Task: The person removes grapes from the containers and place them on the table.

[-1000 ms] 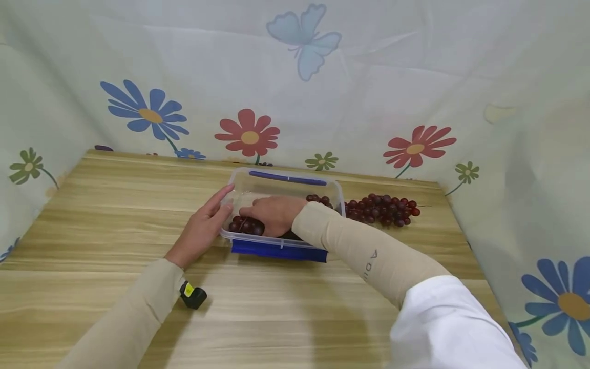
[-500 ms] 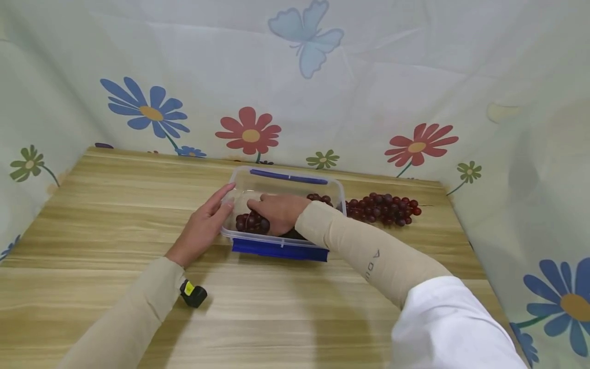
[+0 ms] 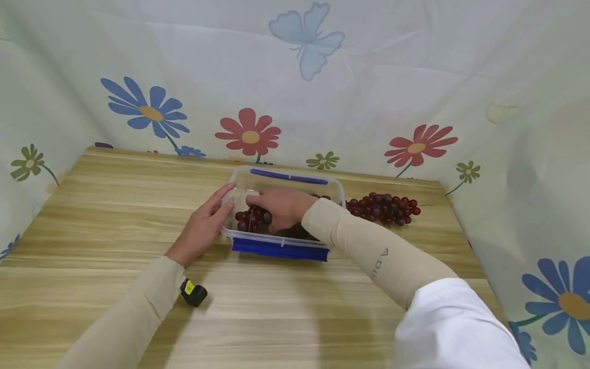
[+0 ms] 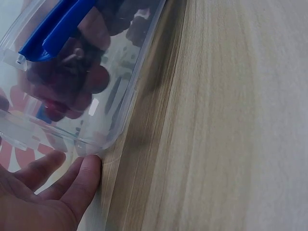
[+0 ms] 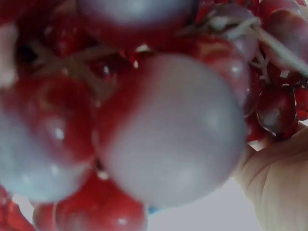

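A clear plastic food container (image 3: 239,233) with blue latches stands on the table. My right hand (image 3: 283,207) is inside it and grips a bunch of dark red grapes (image 3: 251,219) near the left end; the fingertips are hidden. Close-up grapes (image 5: 168,130) fill the right wrist view, with part of the palm (image 5: 284,178) at the right edge. My left hand (image 3: 200,228) rests against the container's left end, thumb near the rim. In the left wrist view its fingers (image 4: 84,180) are extended and touch the lower corner of the clear wall.
Another bunch of grapes (image 3: 384,209) lies on the table to the right of the container. Some grapes (image 3: 322,196) show behind the right wrist. A flowered cloth (image 3: 184,61) hangs along the back and both sides of the wooden table (image 3: 286,312).
My right hand has shifted a little to the right and away from me inside the container, the grapes moving with it. The left hand and the container have stayed put.
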A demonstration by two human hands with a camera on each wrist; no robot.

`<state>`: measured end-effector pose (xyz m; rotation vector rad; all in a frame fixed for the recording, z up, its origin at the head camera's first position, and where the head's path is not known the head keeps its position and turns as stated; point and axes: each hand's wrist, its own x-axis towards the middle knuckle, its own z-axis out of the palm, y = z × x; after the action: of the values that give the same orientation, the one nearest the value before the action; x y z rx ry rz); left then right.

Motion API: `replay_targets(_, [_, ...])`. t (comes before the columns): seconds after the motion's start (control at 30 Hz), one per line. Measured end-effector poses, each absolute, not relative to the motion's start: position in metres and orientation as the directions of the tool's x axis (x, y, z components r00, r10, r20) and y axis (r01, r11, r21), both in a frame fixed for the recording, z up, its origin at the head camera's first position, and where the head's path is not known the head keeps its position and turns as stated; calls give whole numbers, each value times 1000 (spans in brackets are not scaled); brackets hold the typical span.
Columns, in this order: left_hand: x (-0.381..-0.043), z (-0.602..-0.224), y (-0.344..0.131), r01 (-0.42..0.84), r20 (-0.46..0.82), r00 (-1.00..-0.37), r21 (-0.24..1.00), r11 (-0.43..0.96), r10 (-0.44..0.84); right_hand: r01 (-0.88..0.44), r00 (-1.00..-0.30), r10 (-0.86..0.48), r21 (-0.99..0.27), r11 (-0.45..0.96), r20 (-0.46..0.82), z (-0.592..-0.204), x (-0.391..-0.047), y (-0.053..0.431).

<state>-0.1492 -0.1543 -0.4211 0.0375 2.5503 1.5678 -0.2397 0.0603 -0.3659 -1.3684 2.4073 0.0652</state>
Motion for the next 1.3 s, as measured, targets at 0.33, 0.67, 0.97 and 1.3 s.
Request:
replay_targets(0.33, [-149,-421,-155,-53,-112,-988,893,447,108,-797,-558,-784,-89,598,-270,-350,-230,66])
replay_targets(0.67, [-149,-421,-155,-53,-114,-987,892,449,110,-774,-626,-757,29,633,-190,-341,-220,72])
replay_targets(0.97, [-148,-419,-154,-54,-114,-988,895,443,109,-779,-625,-771,153,608,-122,-339,-215,79])
replay_targets(1.3, [-146,-419,-154,-58,-116,-987,900,432,110,-769,-626,-772,257,586,-110,-334,-212,83])
